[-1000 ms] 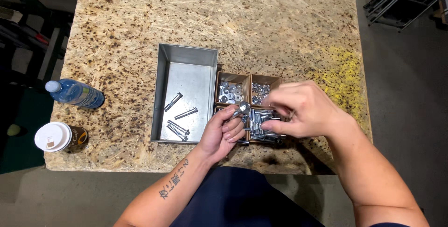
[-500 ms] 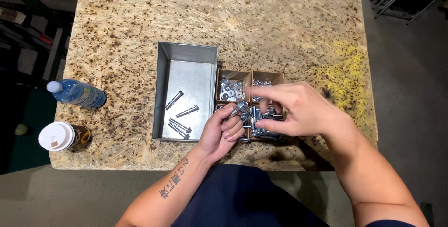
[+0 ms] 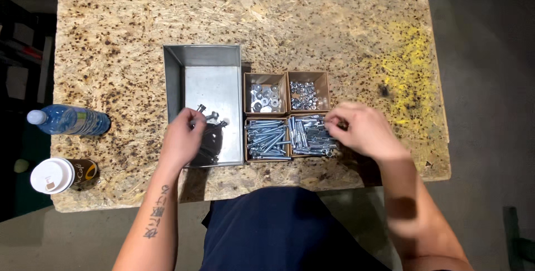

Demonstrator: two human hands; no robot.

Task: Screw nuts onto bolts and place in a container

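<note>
Your left hand (image 3: 183, 140) pinches a short silver bolt (image 3: 205, 116) over the grey metal tray (image 3: 203, 59). Your right hand (image 3: 359, 129) hovers, fingers curled, grip unclear, above the near-right brown cardboard box of long bolts (image 3: 309, 136). A loose pinch could drop the bolt outside the tray.

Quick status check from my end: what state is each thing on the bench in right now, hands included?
Left hand: over the metal tray, fingers at a bolt; grip unclear.
Right hand: over the right bolt box, blurred; grip unclear.
Metal tray: open, a few bolts inside.
Four cardboard boxes: open, filled with washers, nuts and bolts.
Water bottle: lying on its side, capped.
Coffee cup: lid on.
</note>
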